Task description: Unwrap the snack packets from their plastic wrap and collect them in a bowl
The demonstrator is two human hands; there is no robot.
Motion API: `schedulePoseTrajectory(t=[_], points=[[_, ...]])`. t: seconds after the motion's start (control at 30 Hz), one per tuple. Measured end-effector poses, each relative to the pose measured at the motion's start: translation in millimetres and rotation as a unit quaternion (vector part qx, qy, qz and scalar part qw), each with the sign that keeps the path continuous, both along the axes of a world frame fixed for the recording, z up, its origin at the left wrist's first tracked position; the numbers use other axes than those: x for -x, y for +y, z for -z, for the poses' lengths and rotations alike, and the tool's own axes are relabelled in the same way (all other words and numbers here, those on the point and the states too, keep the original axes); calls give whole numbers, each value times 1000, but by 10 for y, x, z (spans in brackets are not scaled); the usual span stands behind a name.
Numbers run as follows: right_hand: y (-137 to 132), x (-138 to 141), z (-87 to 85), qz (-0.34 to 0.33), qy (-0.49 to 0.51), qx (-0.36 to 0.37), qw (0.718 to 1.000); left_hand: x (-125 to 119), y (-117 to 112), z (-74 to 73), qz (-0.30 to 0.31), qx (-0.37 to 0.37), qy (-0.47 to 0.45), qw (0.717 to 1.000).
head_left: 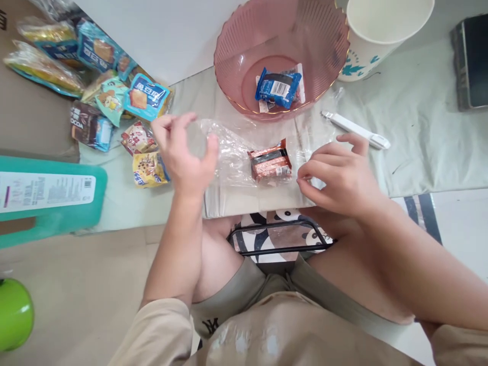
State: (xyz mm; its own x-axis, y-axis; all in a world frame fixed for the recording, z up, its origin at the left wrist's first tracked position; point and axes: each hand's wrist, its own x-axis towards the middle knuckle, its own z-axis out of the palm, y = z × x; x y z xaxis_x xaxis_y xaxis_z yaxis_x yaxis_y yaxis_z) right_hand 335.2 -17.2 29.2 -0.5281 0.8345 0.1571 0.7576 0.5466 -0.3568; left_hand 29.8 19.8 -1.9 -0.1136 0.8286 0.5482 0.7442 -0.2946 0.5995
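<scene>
A clear plastic bag lies spread at the table's front edge. A small red-brown snack packet with a black band lies in or on the bag; I cannot tell which. My left hand is over the bag's left end, thumb and fingers spread apart with nothing gripped. On the other side, my right hand has thumb and forefinger pinched together at the bag's right edge, just right of the packet. Beyond them stands a pink ribbed bowl with a gold rim, holding a blue snack packet and another wrapper partly beneath it.
Several snack packets are heaped at the left by a cardboard box. A teal bottle juts in at the left edge. A white box cutter, a paper cup and a dark device are at the right.
</scene>
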Motion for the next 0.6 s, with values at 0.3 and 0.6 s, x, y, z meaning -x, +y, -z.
schedulePoseTrajectory(t=[0.3, 0.6], points=[[-151, -54, 16, -114, -36, 54, 991, -109, -569, -224, 197, 210, 177, 941], [-130, -101, -129, -106, -131, 251, 953, 22, -785, -441, 290, 358, 151, 875]])
